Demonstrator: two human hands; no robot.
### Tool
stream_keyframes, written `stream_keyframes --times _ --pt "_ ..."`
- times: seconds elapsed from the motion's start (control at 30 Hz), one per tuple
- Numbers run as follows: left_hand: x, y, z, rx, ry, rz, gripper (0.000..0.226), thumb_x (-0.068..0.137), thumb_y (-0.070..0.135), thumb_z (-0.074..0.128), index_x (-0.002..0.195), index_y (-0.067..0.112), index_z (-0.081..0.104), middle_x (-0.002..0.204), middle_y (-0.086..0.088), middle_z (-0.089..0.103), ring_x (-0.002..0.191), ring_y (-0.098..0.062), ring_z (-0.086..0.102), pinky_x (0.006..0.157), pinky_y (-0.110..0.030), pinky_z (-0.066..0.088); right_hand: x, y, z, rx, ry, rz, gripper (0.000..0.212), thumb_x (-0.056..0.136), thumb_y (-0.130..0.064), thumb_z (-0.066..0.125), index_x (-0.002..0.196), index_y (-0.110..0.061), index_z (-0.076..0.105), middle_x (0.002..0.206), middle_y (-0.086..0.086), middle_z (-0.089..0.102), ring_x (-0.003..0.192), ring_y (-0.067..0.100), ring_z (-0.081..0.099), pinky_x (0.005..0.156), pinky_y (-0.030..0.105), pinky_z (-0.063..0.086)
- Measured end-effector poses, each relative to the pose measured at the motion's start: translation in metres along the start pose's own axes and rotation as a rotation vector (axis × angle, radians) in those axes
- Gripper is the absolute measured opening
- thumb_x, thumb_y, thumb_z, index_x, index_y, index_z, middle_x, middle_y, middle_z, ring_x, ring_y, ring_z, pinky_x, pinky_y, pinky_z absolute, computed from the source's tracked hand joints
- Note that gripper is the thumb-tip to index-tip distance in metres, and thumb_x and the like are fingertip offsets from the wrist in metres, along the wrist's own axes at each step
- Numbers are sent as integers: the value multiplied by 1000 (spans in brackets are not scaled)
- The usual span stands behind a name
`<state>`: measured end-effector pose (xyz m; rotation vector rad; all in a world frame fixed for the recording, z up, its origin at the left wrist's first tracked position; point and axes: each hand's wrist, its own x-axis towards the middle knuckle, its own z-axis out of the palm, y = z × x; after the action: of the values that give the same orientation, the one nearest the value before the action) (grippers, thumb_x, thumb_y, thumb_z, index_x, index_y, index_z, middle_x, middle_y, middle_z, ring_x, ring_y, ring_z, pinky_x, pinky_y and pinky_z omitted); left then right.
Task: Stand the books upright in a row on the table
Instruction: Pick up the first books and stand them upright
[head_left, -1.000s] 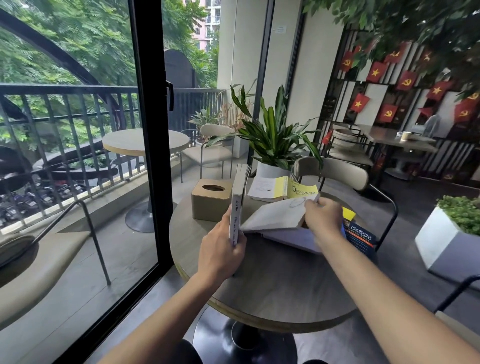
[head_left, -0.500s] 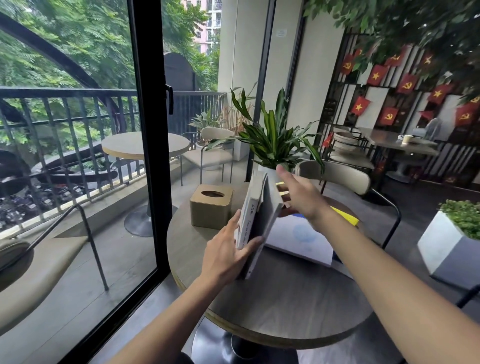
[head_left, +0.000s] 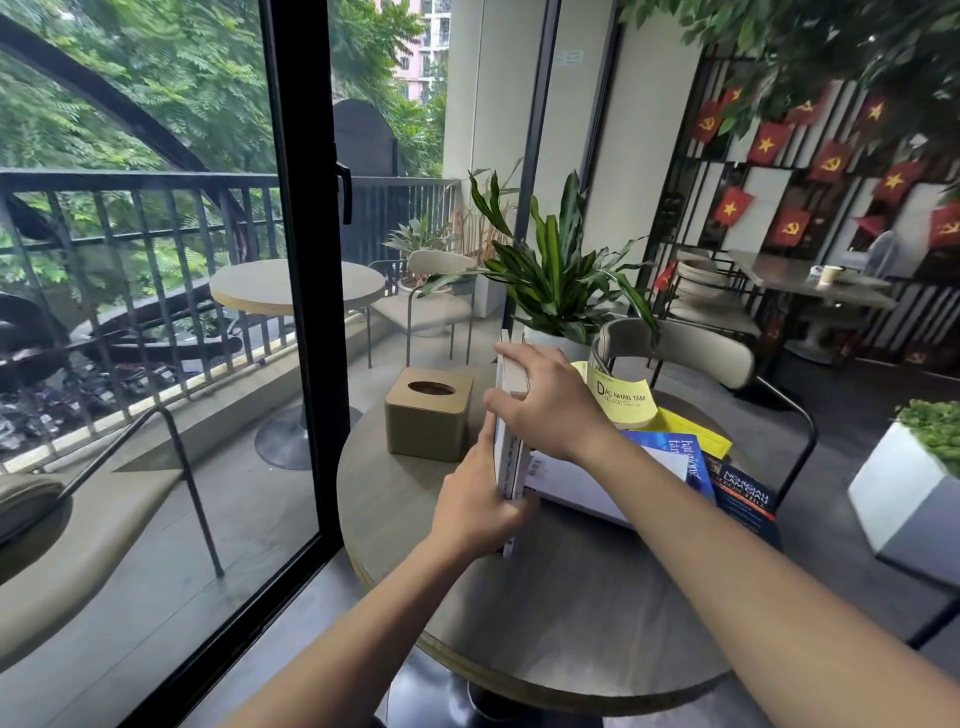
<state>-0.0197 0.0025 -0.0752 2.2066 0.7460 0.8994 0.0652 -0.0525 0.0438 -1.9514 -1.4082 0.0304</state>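
Books (head_left: 511, 457) now upright, right hand (head_left: 550, 400) atop, left hand (head_left: 480, 499) bracing

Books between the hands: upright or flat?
Upright: the books stand on edge, left hand low, right hand over their top.

Both bare arms reach forward. Left hand (head_left: 480, 499) low, palm turned right, fingers curled and pressing flat. Right hand (head_left: 550, 400) higher, palm down, fingers (head_left: 511, 353) hooked over, thumb on the near-left side.
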Motion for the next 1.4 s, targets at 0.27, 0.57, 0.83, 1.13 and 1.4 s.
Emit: stream_keyframes --times 0.27,0.57,0.83,1.13,1.4 --pt "-3 -4 6 -79 45 1 71 66 33 45 136 34 32 74 38 57 84 -16 53 52 -23 32 1 -9 7 -33 3 2 62 81 -38 55 141 -30 44 139 8 45 118 27 52 97 38 43" --pt "-6 -1 2 -63 40 -37 79 68 33 46 146 33 30 93 16 63 83 -27 60 62 -33 38 -6 4 1 73 -93 -27 75 83 -67 49 148 -33 34 150 0 40 136 17 36 104 33 31" --pt "-8 -1 2 -99 72 -37 78 69 34 48 146 22 36 108 0 67 87 -33 61 67 -36 43 -24 73 -12 -65 188 222 65 90 -57 49 143 -19 40 142 8 47 128 26 43 100 40 41" --pt "-7 -2 4 -73 73 -75 76 68 36 47 142 18 40 92 1 65 84 -37 61 65 -37 42 -64 131 -13 -530 111 607 69 86 -55 55 134 -8 38 139 17 37 126 37 40 87 42 45" --pt "-10 1 4 -79 72 -15 54 71 38 46 125 34 41 108 -9 67 83 -38 59 63 -36 37 -74 142 -7 -330 170 716 91 73 -55 75 135 -4 30 137 20 34 115 41 51 84 41 46"
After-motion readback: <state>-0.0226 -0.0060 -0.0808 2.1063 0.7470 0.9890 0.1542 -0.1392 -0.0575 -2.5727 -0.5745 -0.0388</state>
